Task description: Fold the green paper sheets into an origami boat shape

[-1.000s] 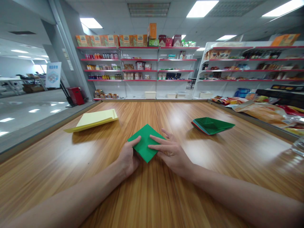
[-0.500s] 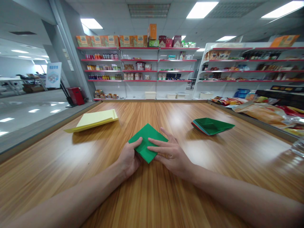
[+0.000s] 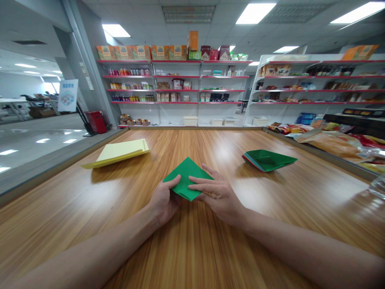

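Note:
A green sheet of folded paper, diamond-shaped with one corner toward me, is held between both hands above the table. My left hand grips its left side, thumb on top and the other fingers hidden underneath. On the right side, my right hand lays some fingers across the top face, with its thumb at the lower right edge. Near the lower corner the layers of paper stand slightly apart.
On the wooden table a stack of yellow paper lies at the left. A folded green paper piece with red and blue layers sits at the right. Snack packets line the right edge, near a clear plastic object. Shelves stand behind.
The green paper's near corner has lifted slightly and shifted a little right, and its layers now show a gap there. Both hands keep nearly the same places.

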{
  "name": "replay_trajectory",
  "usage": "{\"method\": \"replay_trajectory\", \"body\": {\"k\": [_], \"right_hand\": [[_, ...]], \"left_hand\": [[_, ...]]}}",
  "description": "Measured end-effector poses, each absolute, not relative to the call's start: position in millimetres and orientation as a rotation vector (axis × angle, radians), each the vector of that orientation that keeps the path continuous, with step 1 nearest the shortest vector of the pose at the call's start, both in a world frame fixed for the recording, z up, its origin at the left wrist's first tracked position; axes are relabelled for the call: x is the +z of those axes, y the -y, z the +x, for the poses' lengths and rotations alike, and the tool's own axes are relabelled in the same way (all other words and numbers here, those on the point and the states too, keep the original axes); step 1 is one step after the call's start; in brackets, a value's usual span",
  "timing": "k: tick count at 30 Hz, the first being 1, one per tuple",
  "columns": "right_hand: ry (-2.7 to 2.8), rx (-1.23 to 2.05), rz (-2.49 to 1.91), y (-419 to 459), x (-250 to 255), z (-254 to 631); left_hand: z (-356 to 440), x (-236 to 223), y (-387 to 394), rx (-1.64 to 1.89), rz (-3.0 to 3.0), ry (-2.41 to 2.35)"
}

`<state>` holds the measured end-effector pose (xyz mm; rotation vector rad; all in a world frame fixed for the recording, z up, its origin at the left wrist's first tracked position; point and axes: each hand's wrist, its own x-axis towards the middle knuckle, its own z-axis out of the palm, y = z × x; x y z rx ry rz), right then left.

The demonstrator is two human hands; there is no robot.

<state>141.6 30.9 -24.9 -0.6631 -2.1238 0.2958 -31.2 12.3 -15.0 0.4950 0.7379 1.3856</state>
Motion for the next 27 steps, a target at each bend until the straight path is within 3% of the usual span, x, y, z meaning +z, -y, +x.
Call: {"method": "replay_trajectory", "body": {"k": [15,23,27], "right_hand": [[1.955,0.688,-0.648,-32.2,-21.2,141.0],[1.947,0.7,-0.772,-36.9,-26.0,144.9],[1.929,0.768,-0.834,-40.1,-30.2,146.3]], "left_hand": [[-51.7,-12.2,-20.5,1.25,0.67,-0.653],[-62.9,-0.9,-18.6,1.158,1.272,-0.684],[-54.2,-3.6,-13.7,1.033,1.793,-0.931]]}}
